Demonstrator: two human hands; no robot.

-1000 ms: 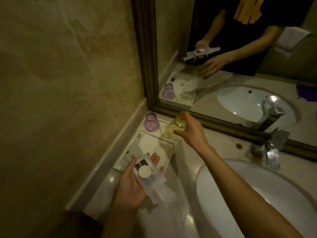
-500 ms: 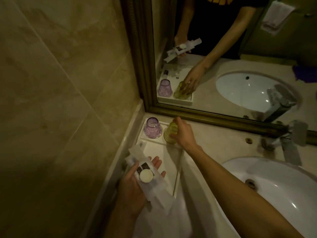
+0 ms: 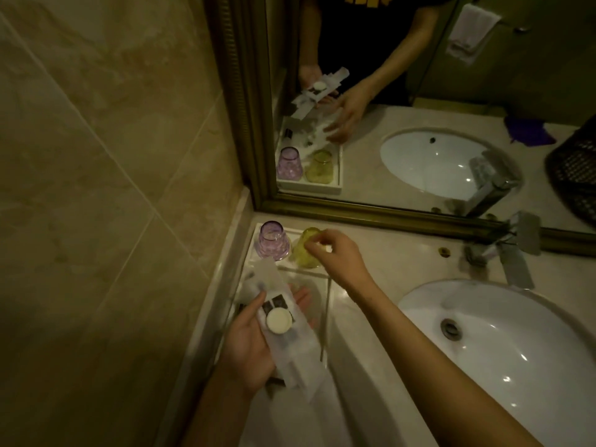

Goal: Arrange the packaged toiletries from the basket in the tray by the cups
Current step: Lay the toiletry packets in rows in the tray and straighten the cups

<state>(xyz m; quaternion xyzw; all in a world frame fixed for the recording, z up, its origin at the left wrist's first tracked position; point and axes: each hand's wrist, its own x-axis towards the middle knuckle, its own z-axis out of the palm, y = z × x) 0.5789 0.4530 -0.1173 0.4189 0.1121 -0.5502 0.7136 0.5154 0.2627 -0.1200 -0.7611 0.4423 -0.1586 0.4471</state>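
A white tray sits in the counter corner by the wall. At its far end a purple cup and a yellow cup stand side by side. My right hand hovers just over the yellow cup, and the mirror shows its fingers spread and off the cup. My left hand holds a stack of packaged toiletries above the tray's near part. They are translucent white packets with dark labels, with a round white piece on top. The tray floor under them is mostly hidden.
The marble wall is close on the left and the framed mirror runs along the back. A white sink basin and chrome faucet fill the right. The mirror reflects a dark basket further right on the counter.
My right hand set the yellow cup down beside the purple cup and let go of it. My left hand has shifted the packets forward over the tray.
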